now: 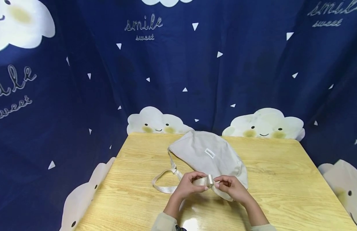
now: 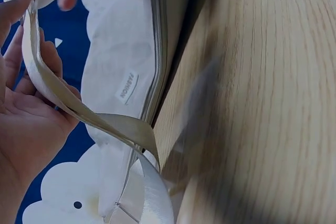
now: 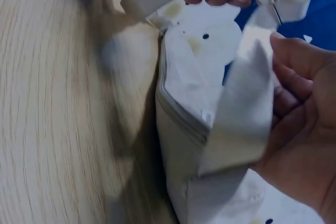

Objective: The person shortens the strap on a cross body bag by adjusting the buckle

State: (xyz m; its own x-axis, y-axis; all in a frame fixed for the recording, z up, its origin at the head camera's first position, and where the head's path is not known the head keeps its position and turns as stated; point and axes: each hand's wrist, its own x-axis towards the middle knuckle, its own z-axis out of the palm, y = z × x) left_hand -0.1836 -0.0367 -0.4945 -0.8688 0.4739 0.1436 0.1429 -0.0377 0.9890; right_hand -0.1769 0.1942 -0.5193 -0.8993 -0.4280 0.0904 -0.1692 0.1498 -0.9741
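Observation:
A light beige half-moon bag [image 1: 195, 144] with a small white FASHION label [image 1: 209, 153] lies on the wooden table. Its flat webbing strap [image 1: 166, 189] is raised in front of it. My left hand [image 1: 187, 186] pinches the strap between thumb and fingers, left of a short upright loop in the webbing [image 1: 209, 180]. On the other side of that loop, my right hand [image 1: 231, 188] pinches the strap too. A thin metal slider [image 3: 272, 3] shows at the base of the loop in the right wrist view. The bag's zipper [image 3: 181, 111] runs along its edge.
The wooden table [image 1: 276, 179] extends to both sides of the bag. Behind and beside it hangs a dark blue cloth [image 1: 172, 70] with white clouds and triangles. A slack loop of strap lies left of my left hand. A dark band is on my left wrist.

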